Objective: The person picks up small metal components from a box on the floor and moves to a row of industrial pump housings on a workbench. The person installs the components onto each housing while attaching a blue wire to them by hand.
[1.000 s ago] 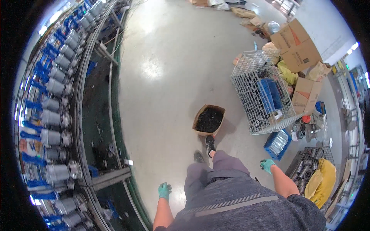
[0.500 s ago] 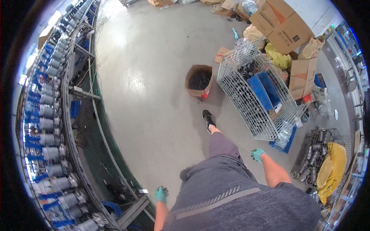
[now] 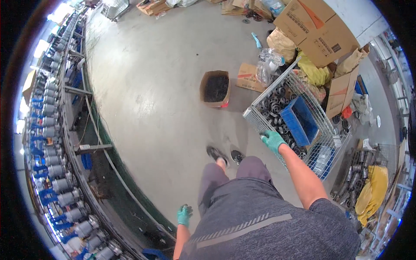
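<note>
My right hand (image 3: 273,141), in a green glove, is closed over the near-left rim of a large wire basket (image 3: 255,113). Inside the basket lie many dark ring-shaped metal parts (image 3: 274,104) and a blue plastic bin (image 3: 298,122). Part of the basket's near wall is hidden behind my right forearm. My left hand (image 3: 184,215), gloved too, hangs low at my side with loosely parted fingers and nothing in it. Ahead on the floor stands an open cardboard box (image 3: 203,92) filled with dark small bits.
To the left runs a long rack (image 3: 71,143) lined with grey and blue machine units. Cardboard boxes (image 3: 316,32) and a yellow bag (image 3: 313,69) pile up behind the basket. On the right, another wire basket (image 3: 387,151) holds cylindrical metal parts beside a yellow sheet (image 3: 372,195).
I have stepped closer to the wire basket. My right hand has moved forward from my side onto its rim. My left hand stays low at my side.
</note>
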`<control>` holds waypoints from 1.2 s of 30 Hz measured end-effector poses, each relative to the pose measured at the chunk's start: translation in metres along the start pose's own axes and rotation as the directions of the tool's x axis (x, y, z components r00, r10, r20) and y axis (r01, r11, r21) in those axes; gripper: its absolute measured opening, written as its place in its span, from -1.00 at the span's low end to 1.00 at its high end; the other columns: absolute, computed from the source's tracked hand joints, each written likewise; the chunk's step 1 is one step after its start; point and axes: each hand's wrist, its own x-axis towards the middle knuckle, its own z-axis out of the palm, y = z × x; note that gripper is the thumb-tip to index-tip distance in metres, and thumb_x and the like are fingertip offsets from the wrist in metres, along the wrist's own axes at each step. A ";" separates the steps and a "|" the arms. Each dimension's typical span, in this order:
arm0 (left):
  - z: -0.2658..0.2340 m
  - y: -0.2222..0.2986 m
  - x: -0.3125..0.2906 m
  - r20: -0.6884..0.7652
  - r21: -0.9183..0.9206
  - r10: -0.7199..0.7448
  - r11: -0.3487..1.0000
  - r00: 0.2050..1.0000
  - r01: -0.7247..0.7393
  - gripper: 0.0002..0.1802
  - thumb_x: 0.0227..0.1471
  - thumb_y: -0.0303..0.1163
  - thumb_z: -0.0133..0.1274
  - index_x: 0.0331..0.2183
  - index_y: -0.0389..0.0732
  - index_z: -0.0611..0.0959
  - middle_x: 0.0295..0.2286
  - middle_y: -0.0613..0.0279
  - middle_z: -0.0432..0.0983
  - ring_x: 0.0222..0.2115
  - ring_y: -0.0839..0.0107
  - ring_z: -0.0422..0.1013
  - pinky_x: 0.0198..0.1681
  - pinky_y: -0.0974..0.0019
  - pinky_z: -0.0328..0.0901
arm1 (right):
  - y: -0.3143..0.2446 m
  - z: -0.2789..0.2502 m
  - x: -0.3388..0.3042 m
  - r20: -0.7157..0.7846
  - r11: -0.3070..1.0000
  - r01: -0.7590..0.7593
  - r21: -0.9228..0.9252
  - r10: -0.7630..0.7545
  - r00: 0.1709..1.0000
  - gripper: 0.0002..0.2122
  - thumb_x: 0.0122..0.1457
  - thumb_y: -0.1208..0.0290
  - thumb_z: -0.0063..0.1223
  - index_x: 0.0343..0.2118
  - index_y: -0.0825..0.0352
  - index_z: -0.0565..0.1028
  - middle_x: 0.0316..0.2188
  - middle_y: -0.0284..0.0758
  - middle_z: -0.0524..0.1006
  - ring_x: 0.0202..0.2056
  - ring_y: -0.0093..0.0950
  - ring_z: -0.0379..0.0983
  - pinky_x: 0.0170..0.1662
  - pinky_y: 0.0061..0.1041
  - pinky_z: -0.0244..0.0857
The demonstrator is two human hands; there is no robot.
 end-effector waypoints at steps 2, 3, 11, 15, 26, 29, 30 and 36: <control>-0.006 0.020 0.033 0.050 0.019 -0.035 0.999 0.998 0.034 -0.67 0.28 -0.17 -0.03 -0.03 -0.14 0.54 -0.27 0.13 0.63 -0.33 0.22 0.56 -0.32 0.10 0.43 | -0.038 -0.011 0.029 -0.016 1.000 0.009 -0.003 -0.009 1.000 -0.62 0.26 0.24 -0.03 0.05 0.32 0.51 -0.01 -0.04 0.55 0.03 -0.09 0.47 0.11 -0.24 0.32; -0.003 0.039 0.049 0.080 0.063 -0.037 0.997 0.996 0.032 -0.67 0.28 -0.19 -0.03 -0.02 -0.14 0.53 -0.26 0.12 0.63 -0.33 0.22 0.56 -0.33 0.12 0.43 | -0.051 -0.013 0.045 -0.027 1.000 0.009 -0.015 -0.009 1.000 -0.63 0.26 0.25 -0.03 0.06 0.32 0.50 -0.01 -0.04 0.55 0.03 -0.09 0.47 0.11 -0.24 0.32; 0.019 0.228 0.217 0.132 0.243 -0.142 0.964 0.981 0.107 -0.62 0.19 -0.18 0.02 -0.04 -0.20 0.52 -0.26 0.05 0.61 -0.38 0.23 0.53 -0.38 0.14 0.40 | -0.135 -0.038 0.105 -0.149 0.969 -0.208 0.136 0.227 0.962 -0.58 0.26 0.30 0.02 0.15 0.32 0.43 0.02 -0.05 0.54 0.04 -0.16 0.49 0.11 -0.32 0.32; 0.050 0.379 0.288 0.136 0.245 0.013 0.968 0.991 -0.046 -0.69 0.22 -0.15 0.00 -0.09 -0.12 0.57 -0.32 0.18 0.63 -0.41 0.35 0.53 -0.39 0.20 0.38 | -0.170 -0.059 0.109 -0.188 0.959 -0.278 0.051 0.282 0.941 -0.59 0.25 0.27 0.01 0.14 0.29 0.45 0.01 -0.05 0.54 0.03 -0.15 0.49 0.12 -0.30 0.31; 0.151 0.561 0.357 0.305 0.173 0.086 0.974 0.948 -0.144 -0.75 0.25 -0.22 0.01 -0.08 -0.06 0.55 -0.33 0.23 0.63 -0.44 0.39 0.53 -0.46 0.28 0.36 | -0.158 -0.057 0.163 -0.263 0.912 -0.409 0.040 0.404 0.876 -0.66 0.22 0.24 0.05 0.01 0.27 0.54 -0.08 -0.02 0.57 -0.04 -0.08 0.50 0.05 -0.22 0.32; 0.158 0.571 0.372 0.274 0.171 0.058 0.979 0.960 -0.108 -0.75 0.24 -0.20 0.02 -0.09 -0.06 0.56 -0.34 0.24 0.63 -0.45 0.39 0.52 -0.46 0.29 0.36 | -0.166 -0.057 0.189 -0.123 0.854 -0.521 -0.013 0.516 0.848 -0.62 0.20 0.25 0.03 0.03 0.30 0.53 -0.08 -0.04 0.58 -0.06 -0.08 0.51 0.02 -0.22 0.35; 0.158 0.576 0.375 0.254 0.181 0.025 0.981 0.967 -0.073 -0.74 0.24 -0.19 0.03 -0.08 -0.07 0.56 -0.35 0.24 0.63 -0.46 0.40 0.52 -0.46 0.28 0.36 | -0.164 -0.055 0.201 -0.094 0.846 -0.530 0.053 0.533 0.841 -0.62 0.19 0.24 0.03 0.03 0.29 0.53 -0.08 -0.04 0.58 -0.06 -0.09 0.51 0.02 -0.22 0.35; 0.168 0.654 0.402 0.126 0.238 0.001 0.971 0.992 -0.032 -0.74 0.26 -0.21 0.00 -0.07 -0.08 0.55 -0.34 0.23 0.62 -0.45 0.41 0.51 -0.46 0.29 0.36 | -0.164 -0.078 0.331 0.014 0.848 -0.529 -0.017 0.530 0.848 -0.59 0.19 0.19 0.00 0.03 0.30 0.53 -0.03 -0.06 0.56 -0.01 -0.09 0.49 0.09 -0.21 0.32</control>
